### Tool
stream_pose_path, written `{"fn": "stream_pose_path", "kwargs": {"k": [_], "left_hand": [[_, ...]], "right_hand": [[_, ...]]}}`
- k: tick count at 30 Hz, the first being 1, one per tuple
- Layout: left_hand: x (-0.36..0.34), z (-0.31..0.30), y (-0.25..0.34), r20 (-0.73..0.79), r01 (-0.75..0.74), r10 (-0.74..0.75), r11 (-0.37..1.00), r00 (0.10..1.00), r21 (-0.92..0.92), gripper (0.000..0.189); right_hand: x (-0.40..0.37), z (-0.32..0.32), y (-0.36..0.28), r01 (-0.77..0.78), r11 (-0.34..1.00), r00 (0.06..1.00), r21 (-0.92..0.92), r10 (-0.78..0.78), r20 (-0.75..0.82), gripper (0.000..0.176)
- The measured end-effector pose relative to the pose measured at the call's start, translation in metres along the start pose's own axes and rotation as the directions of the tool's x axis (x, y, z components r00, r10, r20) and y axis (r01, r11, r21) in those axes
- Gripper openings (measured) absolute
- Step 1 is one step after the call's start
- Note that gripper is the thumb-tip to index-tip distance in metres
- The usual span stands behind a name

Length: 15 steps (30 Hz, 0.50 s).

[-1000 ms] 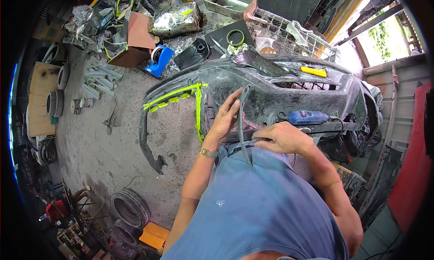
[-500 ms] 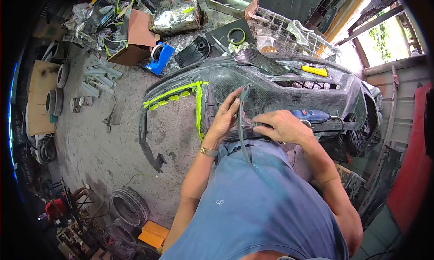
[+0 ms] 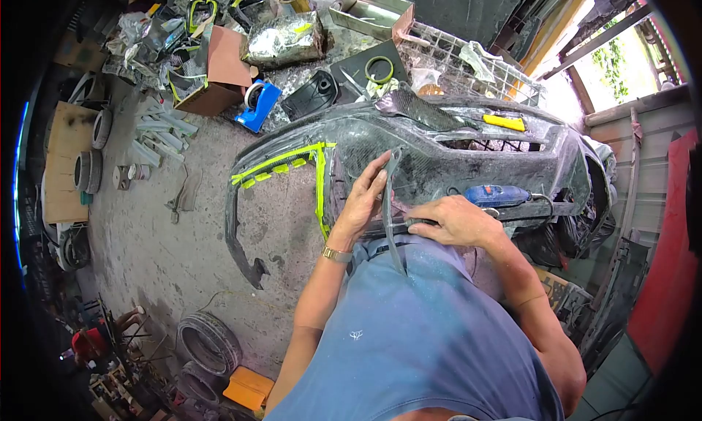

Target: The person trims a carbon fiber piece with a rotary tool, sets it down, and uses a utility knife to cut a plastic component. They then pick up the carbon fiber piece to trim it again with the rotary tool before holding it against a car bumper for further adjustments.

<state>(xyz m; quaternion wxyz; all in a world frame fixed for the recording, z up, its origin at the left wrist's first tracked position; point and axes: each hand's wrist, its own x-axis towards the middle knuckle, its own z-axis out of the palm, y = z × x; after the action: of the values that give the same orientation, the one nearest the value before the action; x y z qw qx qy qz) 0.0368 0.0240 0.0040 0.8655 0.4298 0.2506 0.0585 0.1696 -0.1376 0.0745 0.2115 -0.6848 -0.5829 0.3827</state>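
Observation:
A thin, long grey strip (image 3: 390, 227) hangs upright in front of my body, its lower end against my blue shirt. My left hand (image 3: 360, 201) holds the strip near its top, with the fingers along its left side. To the right of the strip is my right hand (image 3: 457, 222), its fingers bent and closed, with a small dark piece at the fingertips that I cannot make out. Behind both hands lies a dark, dusty carbon-fibre car bumper (image 3: 431, 161). Yellow-green tape (image 3: 320, 190) edges its left opening.
A blue rotary tool (image 3: 499, 196) and a yellow-handled cutter (image 3: 504, 122) rest on the bumper. Beyond it are a blue tape dispenser (image 3: 257, 108), a cardboard box (image 3: 212, 92), a metal tray (image 3: 371, 11) and a wire rack (image 3: 504, 73). Tyres (image 3: 210, 342) lie at lower left.
My right hand has moved slightly down and left, close to the strip. The view has shifted a little; my left hand keeps its hold on the strip.

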Motion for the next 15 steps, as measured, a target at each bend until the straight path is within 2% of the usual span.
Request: {"fn": "stream_pose_path", "kwargs": {"k": [8, 13, 15], "left_hand": [[0.001, 0.003, -0.002, 0.011, 0.008, -0.008, 0.999, 1.000, -0.031, 0.045], [0.005, 0.000, -0.007, 0.024, -0.011, 0.012, 0.999, 1.000, -0.039, 0.046], [0.006, -0.001, -0.008, 0.015, -0.003, 0.003, 0.999, 1.000, -0.043, 0.046]], "right_hand": [[0.020, -0.013, 0.013, 0.043, 0.998, 0.976, -0.045, -0.051, -0.212, 0.032], [0.021, -0.016, 0.012, 0.008, 0.998, 0.982, -0.055, -0.018, -0.190, 0.032], [0.015, -0.011, 0.009, 0.056, 0.998, 0.987, -0.009, -0.057, -0.147, 0.033]]}}
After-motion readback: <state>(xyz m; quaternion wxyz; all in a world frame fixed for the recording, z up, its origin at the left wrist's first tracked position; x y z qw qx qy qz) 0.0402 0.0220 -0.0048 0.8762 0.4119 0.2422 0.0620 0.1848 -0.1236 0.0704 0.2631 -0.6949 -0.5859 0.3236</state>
